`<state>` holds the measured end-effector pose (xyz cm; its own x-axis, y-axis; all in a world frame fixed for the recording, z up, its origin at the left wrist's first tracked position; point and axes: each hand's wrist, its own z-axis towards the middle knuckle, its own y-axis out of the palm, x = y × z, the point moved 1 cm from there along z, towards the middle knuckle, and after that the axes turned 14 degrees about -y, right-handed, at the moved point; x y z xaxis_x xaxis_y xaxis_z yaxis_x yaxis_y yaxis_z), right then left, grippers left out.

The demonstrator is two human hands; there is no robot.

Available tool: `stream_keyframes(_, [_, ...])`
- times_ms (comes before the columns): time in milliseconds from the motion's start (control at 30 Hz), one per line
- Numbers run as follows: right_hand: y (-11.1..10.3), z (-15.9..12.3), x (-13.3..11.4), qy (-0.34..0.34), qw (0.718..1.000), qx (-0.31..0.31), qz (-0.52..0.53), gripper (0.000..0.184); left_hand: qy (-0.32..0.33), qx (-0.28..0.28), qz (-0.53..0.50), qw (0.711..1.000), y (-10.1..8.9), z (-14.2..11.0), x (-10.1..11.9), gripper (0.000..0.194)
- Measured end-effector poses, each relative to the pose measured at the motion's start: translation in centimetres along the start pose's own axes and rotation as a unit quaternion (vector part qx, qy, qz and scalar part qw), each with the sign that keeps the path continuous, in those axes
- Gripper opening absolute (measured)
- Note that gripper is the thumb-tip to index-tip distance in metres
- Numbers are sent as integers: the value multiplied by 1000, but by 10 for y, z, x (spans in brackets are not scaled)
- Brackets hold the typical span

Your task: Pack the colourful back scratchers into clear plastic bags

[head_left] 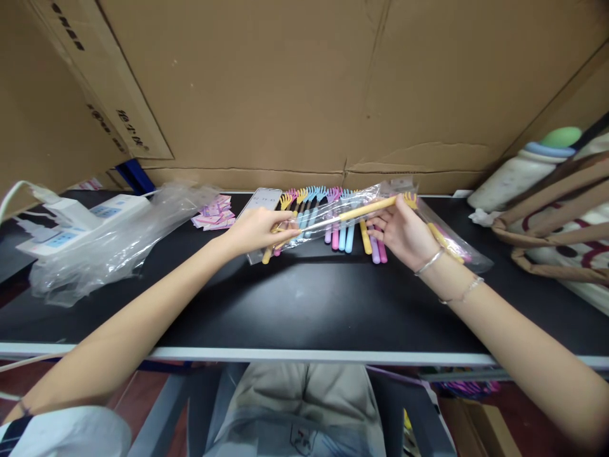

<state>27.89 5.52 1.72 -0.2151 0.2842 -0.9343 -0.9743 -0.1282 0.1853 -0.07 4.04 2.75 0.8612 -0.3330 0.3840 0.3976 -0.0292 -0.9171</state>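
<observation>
A yellow back scratcher (366, 208) with a metal middle section is held slanting above the black table, its right end higher. My left hand (259, 230) is closed around its left end, fingers pinched together. My right hand (402, 231) grips it near the yellow claw (411, 200). A clear plastic sleeve (380, 189) lies along the scratcher; I cannot tell whether the scratcher is inside it. Behind and below is a row of back scratchers (349, 235) in blue, pink, purple and yellow, partly hidden by my hands.
Clear plastic bags (118, 238) lie at left beside a white power strip (78, 222). Pink cards (215, 213) and a phone (261, 200) are nearby. Another bag with scratchers (451, 238) lies right. A bottle (521, 174) and fabric bag (561, 235) stand at far right; cardboard (285, 82) walls the back.
</observation>
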Motion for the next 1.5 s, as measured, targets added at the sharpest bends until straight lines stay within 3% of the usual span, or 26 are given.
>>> stream_keyframes(367, [-9, 6, -9, -32, 999, 30, 18, 33, 15, 93, 33, 995, -3, 1, -3, 36])
stream_keyframes(633, [-27, 10, -30, -134, 987, 82, 6, 22, -40, 251, 51, 966, -13, -2, -6, 29])
stream_keyframes(867, [-1, -9, -36, -272, 952, 92, -108, 29, -33, 277, 60, 959, -10, 1, -10, 26])
stream_keyframes(933, [8, -16, -31, -321, 925, 53, -196, 30, -18, 261, 75, 962, -4, 1, -8, 27])
stream_keyframes(1067, [20, -24, -12, -406, 816, -75, -403, 32, 17, 231, 108, 967, 11, -2, 4, 26])
stream_keyframes(1133, [24, -26, -2, -415, 782, -142, -444, 34, 39, 222, 124, 966, 18, -4, 11, 27])
stream_keyframes(1300, [32, -32, 14, -383, 742, -272, -478, 31, 94, 204, 160, 961, 30, -11, 23, 31])
stream_keyframes(1500, [35, -37, 21, -364, 702, -330, -515, 24, 169, 187, 188, 949, 33, -14, 26, 38])
